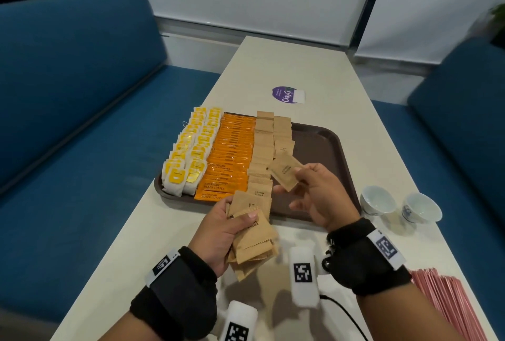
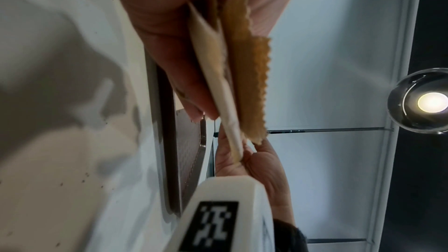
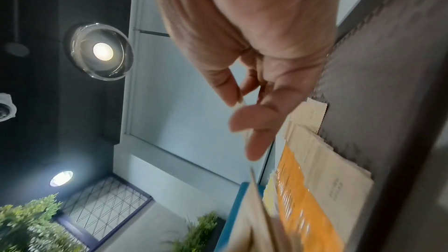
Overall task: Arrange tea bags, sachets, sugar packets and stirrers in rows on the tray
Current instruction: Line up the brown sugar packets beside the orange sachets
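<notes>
Sugar packets of brown kraft paper with serrated ends and small dark print lie in two overlapping rows on the brown tray, the right-hand row reaching only partway toward the near rim. To their 9 o'clock run orange coffee sachets, and farther that way, at the tray's left edge, two rows of yellow-tagged tea bags.

The left hand, at 6 o'clock of the tray over the table, curls around a fanned stack of packets, thumb pressed on top. The right hand pinches a single packet between thumb and fingertips, tilted above the bare floor of the tray.

The right wrist view blurs that pinch; the packet shows there only as a thin edge. Pink stirrers at 4 o'clock are cut off by the frame edge.

The tray's right third is open. Two white cups stand just beside its near right corner.
</notes>
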The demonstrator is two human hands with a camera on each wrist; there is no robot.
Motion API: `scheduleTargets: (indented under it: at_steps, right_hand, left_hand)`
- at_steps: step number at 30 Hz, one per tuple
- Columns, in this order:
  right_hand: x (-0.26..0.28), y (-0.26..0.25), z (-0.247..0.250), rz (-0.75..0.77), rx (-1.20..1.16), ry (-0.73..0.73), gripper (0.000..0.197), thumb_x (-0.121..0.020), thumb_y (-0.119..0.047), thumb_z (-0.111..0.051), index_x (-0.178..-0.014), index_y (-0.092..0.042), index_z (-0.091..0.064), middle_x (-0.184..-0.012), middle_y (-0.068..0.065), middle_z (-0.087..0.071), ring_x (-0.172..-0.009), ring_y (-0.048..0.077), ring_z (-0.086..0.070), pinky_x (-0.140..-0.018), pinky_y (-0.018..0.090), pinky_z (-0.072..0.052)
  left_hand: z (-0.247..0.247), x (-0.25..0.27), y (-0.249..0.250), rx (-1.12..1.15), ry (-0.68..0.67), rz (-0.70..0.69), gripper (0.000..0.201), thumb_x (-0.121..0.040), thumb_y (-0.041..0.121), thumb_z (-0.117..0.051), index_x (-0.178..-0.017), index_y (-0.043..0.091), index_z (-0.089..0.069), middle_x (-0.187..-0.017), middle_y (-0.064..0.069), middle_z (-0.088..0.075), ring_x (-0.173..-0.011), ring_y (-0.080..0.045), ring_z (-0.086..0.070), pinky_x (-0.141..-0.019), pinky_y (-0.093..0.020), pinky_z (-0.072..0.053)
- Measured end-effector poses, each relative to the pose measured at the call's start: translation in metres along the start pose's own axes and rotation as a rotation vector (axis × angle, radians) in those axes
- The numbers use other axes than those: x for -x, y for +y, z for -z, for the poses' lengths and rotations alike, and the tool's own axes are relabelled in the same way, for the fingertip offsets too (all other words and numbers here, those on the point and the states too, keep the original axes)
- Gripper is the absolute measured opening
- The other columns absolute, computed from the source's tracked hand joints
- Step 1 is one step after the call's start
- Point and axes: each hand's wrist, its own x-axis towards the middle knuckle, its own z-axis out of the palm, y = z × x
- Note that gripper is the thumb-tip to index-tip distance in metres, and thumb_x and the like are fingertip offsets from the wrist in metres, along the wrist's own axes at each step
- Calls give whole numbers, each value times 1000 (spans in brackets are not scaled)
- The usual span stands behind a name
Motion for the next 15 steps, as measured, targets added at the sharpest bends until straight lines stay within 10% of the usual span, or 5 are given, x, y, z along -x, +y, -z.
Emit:
scheduleTargets:
  at_steps: [15]
  right_hand:
    - [-144,-30,18,-134,677,190,10,-90,-4,-60,-96,-11,-59,-83,8,-64,-55,12,-48,-44,22,-38]
  left_hand:
    - [20,-23,11,40,10,30,53,-66,6,-67,-116,14,-52,-114,-24,-63,-98,-39,-62,-71,-43,-53]
